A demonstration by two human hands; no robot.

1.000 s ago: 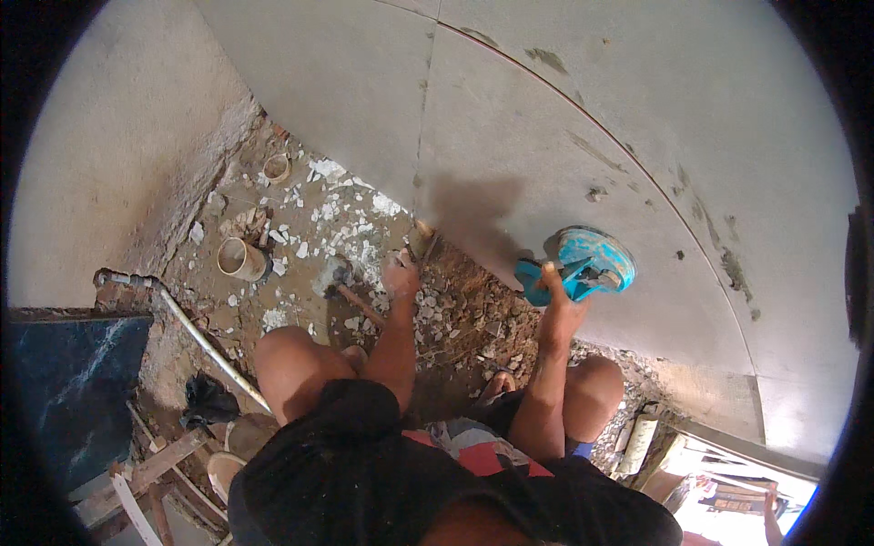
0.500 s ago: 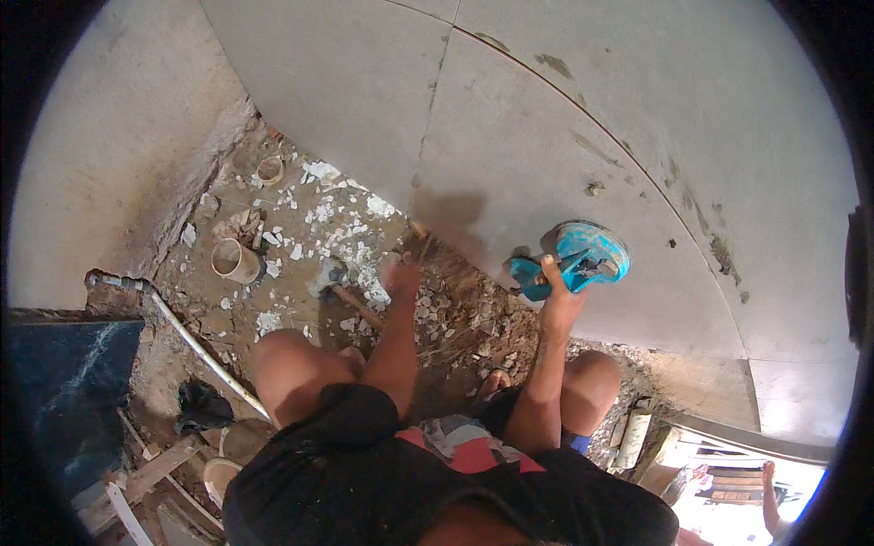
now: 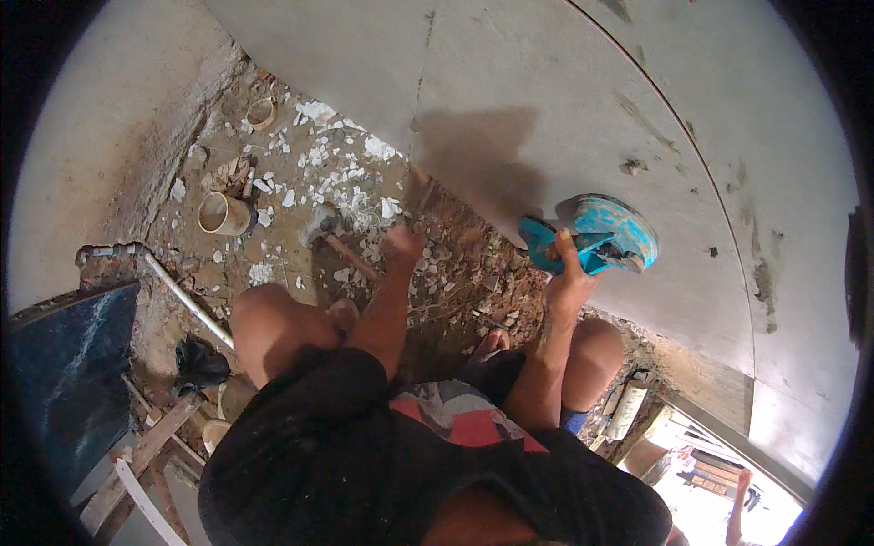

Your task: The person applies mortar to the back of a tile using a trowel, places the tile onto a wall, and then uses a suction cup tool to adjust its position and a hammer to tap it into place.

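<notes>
In the head view, my right hand [image 3: 572, 284] is wrapped round the handle of a turquoise suction-cup tool [image 3: 617, 227], thumb on top. Its round head is at the large grey wall panel [image 3: 564, 118]; whether it touches the surface I cannot tell. My left hand [image 3: 402, 247] is closed, low over the rubble near the panel's bottom edge. What its fingers hold, if anything, is hidden. A short piece of wood [image 3: 420, 175] pokes out at that edge. Left of this hand lies a hammer [image 3: 353, 258] with a wooden handle.
White chips [image 3: 317, 114] and broken soil [image 3: 464, 273] cover the ground between my feet and the wall. A beige bucket [image 3: 227, 215], a white pipe [image 3: 189, 298], a dark marbled slab [image 3: 68, 382] and loose boards [image 3: 150, 446] are at left. A paint roller [image 3: 628, 408] lies at lower right.
My view has shifted, so floor and wall sit higher in the picture. My left hand has drawn back slightly from the panel's bottom edge. My right hand still grips the suction-cup tool.
</notes>
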